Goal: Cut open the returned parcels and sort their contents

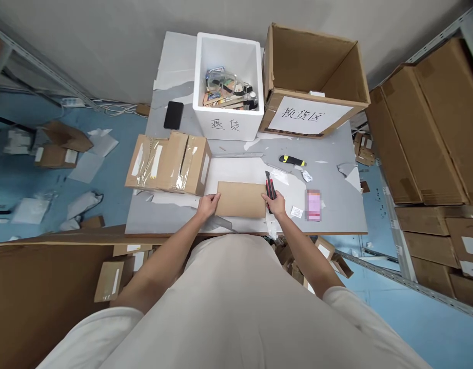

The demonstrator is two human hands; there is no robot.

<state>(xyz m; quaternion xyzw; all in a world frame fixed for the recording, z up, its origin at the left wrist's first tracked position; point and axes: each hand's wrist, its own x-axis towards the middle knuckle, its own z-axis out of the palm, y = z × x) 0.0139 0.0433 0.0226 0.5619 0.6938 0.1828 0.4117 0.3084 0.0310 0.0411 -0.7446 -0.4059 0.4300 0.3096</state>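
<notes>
A small, flat-looking cardboard box (241, 200) lies between my hands near the front of the table. My left hand (208, 206) pinches its left edge. At the right edge, my right hand (275, 203) grips the box's upper corner while also holding a black and red box cutter (270, 187), its tip pointing away from me. Whether the cutter's blade is out is too small to tell. Just right of that hand are a small white printed slip (297, 211) and a pink, blurred item (313, 205). My fingertips are partly hidden.
A taped carton (169, 163) stands left on the grey table (336, 205), with a black phone (174, 115) behind it. Further back are a white foam box (229, 125) holding mixed items and a large open carton (275, 110). A yellow and black cutter (292, 160) lies right of centre.
</notes>
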